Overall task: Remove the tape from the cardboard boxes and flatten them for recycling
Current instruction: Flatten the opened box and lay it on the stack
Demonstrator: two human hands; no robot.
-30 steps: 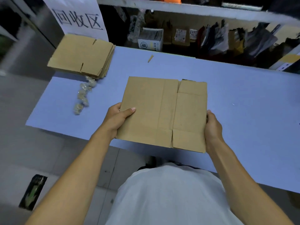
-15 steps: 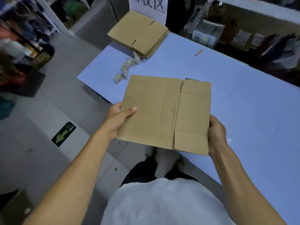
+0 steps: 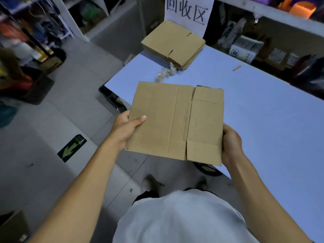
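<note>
The left hand [image 3: 125,128] has its grip on the flattened cardboard box [image 3: 176,121], thumb pinching the left edge; the right hand [image 3: 231,143] curls round the right edge. The box is held level, partly over the near corner of the blue surface [image 3: 263,111]. Farther back on it lies a stack of flattened boxes [image 3: 173,43], crumpled tape [image 3: 164,72] just beside.

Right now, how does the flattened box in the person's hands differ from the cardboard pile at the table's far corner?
The held box is a single piece gripped at its sides by the left hand and right hand, off the table; the pile is several layers resting untouched, beside crumpled tape. Both are plain brown cardboard, flattened.
</note>
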